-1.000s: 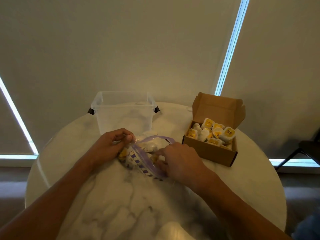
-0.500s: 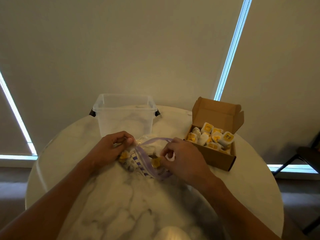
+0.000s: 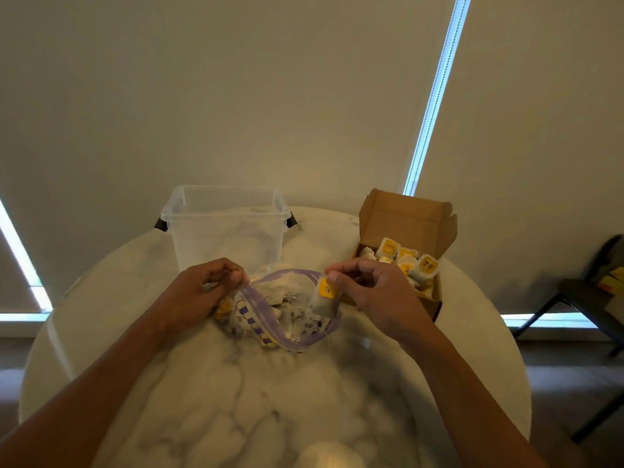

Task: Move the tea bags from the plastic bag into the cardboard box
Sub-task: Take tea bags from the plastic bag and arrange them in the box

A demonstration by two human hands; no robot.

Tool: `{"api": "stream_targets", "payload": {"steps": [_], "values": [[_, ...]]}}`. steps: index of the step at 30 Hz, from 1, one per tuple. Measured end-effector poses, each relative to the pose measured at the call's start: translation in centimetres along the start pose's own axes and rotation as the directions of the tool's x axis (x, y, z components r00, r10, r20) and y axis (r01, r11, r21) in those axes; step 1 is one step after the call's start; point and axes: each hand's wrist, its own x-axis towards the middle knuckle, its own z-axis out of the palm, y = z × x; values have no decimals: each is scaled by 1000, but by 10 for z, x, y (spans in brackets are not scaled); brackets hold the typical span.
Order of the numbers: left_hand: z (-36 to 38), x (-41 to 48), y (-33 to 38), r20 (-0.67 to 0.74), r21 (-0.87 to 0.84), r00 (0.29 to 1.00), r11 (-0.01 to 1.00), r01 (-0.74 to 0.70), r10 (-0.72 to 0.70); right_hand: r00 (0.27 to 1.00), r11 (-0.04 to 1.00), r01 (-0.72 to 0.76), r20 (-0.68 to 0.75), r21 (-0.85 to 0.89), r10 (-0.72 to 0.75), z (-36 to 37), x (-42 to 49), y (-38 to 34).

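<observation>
– Progress?
– Cardboard box (image 3: 405,219) at 2 o'clock approx half full. R hand (image 3: 378,293) fingers (image 3: 337,275) pinch one tea bag (image 3: 326,297) above plastic bag (image 3: 270,320), centre counter (image 3: 270,400); L hand (image 3: 199,293) pinches its rim. More inside

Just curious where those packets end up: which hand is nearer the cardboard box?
Right. The right hand, pinching a tea bag, is close beside the cardboard box; the left hand grips the plastic bag, farther left.

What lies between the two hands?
In the head view, the open plastic bag lies between the left hand and the right hand, which pinches a tea bag.
</observation>
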Motion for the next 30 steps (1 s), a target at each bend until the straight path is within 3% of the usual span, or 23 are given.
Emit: {"api": "stream_targets", "payload": {"steps": [13, 18, 21, 30], "values": [[2, 4, -11, -21, -39, 1000, 999, -8, 7, 968, 936, 11, -233, -351, -99, -116, 58, -4], [2, 4, -12, -18, -40, 1000, 999, -23, 22, 991, 841, 23, -98, -541, -90, -124, 87, 15], [1, 4, -13, -19, -34, 999, 999, -34, 33, 998, 821, 23, -31, -570, -49, -118, 98, 24], [0, 3, -10, -2, -24, 999, 999, -33, 33, 998, 752, -12, -59, -660, -36, -101, 113, 51]]}}
